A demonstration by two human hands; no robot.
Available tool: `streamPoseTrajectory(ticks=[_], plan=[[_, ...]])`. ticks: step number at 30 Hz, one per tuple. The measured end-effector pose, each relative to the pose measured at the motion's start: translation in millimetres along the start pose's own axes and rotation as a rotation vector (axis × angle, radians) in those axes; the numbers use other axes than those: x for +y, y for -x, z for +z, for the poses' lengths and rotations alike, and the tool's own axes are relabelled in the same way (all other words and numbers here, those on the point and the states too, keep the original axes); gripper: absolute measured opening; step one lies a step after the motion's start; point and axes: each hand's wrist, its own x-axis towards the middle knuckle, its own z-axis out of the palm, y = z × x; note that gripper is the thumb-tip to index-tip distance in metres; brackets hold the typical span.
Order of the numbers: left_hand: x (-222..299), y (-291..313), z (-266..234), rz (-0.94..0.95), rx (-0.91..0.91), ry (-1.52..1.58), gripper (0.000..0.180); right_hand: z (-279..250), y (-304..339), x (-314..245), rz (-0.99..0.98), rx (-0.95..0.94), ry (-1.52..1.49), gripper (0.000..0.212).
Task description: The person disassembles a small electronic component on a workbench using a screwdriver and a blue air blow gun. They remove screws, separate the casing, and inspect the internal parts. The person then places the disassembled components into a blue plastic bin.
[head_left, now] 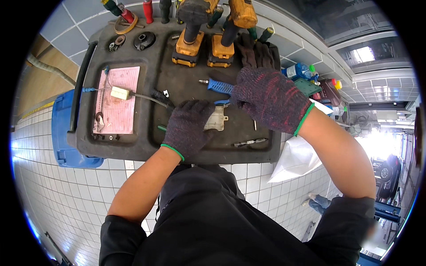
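Note:
Both my hands wear dark knit gloves with green cuffs. My left hand (187,126) is bent over the left side of a small pale bracket-like plate (217,119) with a holed tab, its fingers and thumb closed at that edge. My right hand (270,98) is curled closed, to the right of the plate. It overlaps the right end of a blue ribbed air-gun handle (220,86) with a metal fitting. What its fingers hold is hidden. A thin metal tip (255,125) shows below the right hand. A black pen (250,142) lies near the front edge.
The dark cart top (177,148) carries two yellow drills (187,46) at the back. On the left lies pink paper (119,102) with a pale block (120,92) and cable. A blue bin (64,128) stands left; bottles (298,71) and a white sheet (295,157) are right.

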Motion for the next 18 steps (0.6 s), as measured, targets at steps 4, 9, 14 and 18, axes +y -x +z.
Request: streamPoseTrajectory(ticks=[4, 9, 14, 18], plan=[[1.0, -1.5, -0.9, -0.010, -0.016, 0.018, 0.070, -22.4, -8.3, -15.4, 0.244, -0.236, -0.064, 0.027], [2.3, -2.2, -3.6, -0.002, 0.010, 0.039, 0.069, -23.3, -5.0, -25.1, 0.299, -0.110, 0.004, 0.016], [5.7, -14.1, -17.0, 0.027, 0.078, 0.348, 0.062, 4.5, 2.6, -5.9, 0.047, 0.059, 0.028, 0.014], [14.1, -43.8, -37.3, 0.024, -0.133, 0.798, 0.051, 5.2, -0.4, -7.1, 0.063, -0.013, 0.081, 0.010]])
